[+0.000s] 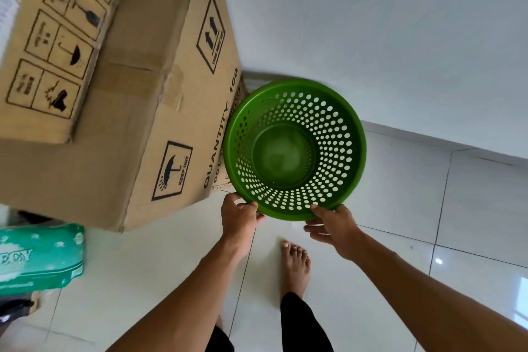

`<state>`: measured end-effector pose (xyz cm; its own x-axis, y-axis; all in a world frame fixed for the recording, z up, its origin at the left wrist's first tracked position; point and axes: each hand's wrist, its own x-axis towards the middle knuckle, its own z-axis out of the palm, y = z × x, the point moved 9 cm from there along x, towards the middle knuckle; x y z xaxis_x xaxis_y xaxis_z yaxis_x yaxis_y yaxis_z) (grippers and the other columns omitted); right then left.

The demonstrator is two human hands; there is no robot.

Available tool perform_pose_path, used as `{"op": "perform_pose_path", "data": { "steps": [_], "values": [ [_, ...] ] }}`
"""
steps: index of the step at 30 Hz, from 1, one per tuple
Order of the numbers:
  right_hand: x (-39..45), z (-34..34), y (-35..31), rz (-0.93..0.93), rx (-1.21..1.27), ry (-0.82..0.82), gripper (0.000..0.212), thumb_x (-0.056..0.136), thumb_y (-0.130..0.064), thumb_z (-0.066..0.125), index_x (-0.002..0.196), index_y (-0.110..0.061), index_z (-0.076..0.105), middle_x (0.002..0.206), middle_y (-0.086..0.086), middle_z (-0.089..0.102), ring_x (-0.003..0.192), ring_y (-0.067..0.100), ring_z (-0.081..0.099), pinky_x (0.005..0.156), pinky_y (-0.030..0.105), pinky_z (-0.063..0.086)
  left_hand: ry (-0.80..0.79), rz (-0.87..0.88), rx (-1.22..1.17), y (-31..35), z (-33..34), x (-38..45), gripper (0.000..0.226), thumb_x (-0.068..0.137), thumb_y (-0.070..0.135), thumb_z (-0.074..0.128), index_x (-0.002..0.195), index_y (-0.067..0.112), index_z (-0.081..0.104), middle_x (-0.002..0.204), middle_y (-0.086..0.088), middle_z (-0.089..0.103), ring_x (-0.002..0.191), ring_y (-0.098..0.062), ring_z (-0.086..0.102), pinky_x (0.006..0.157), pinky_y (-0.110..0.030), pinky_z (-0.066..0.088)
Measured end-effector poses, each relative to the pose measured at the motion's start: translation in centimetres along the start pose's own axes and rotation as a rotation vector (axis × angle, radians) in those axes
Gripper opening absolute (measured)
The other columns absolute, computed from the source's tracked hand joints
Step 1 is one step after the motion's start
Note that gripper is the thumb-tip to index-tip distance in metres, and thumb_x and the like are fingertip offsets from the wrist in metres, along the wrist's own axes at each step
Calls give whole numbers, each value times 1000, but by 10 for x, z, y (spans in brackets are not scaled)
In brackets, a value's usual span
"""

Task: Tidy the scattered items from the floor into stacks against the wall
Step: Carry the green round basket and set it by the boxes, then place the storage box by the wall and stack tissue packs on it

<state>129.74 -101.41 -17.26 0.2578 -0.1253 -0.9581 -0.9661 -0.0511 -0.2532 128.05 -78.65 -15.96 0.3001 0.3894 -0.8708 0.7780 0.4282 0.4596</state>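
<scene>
Both hands hold the near rim of a green basket (294, 151): the left hand (239, 216) has its grip clamped on the rim at the lower left, thumb over the edge, and the right hand (333, 226) has its grip clamped on the rim at the lower right, thumb on top and fingers curled beneath. The basket is round and perforated (holes all round the wall, a solid bottom), open mouth toward the camera, empty inside. It sits just beside a large cardboard box (137, 111) on its left, touching or nearly so, and close to the white wall (385, 37) behind it. Below the hands a bare foot (295, 266) stands on the pale tiled floor (400, 237). At the far left lies a green plastic pack (40, 257).
</scene>
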Motion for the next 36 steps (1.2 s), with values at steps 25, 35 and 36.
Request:
{"op": "perform_pose_path", "data": {
  "steps": [25, 35, 36],
  "values": [
    [-110, 249, -34, -114, 340, -369, 49, 95, -54, 41, 131, -25, 55, 117, 5, 57, 111, 27, 54, 105, 51, 40, -8, -19, -24, 12, -218, -22, 29, 100, 12, 48, 128, 6, 53, 103, -16, 65, 80, -28, 66, 74, -36, 53],
    [-112, 242, -19, -145, 214, -203, 41, 99, -40, 29, 127, -23, 54, 144, 5, 48, 128, 31, 45, 100, 54, 41, -22, 11, -75, 17, -276, -23, 17, 99, 11, 48, 114, 9, 56, 101, -16, 62, 83, -30, 63, 76, -36, 51],
    [-111, 243, -9, -135, 200, -164, 39, 99, -40, 30, 124, -23, 54, 144, 7, 47, 126, 32, 46, 96, 53, 44, -21, 10, -79, 15, -283, -25, 15, 99, 11, 48, 111, 10, 56, 99, -15, 62, 82, -30, 62, 76, -36, 50]
  ]
}}
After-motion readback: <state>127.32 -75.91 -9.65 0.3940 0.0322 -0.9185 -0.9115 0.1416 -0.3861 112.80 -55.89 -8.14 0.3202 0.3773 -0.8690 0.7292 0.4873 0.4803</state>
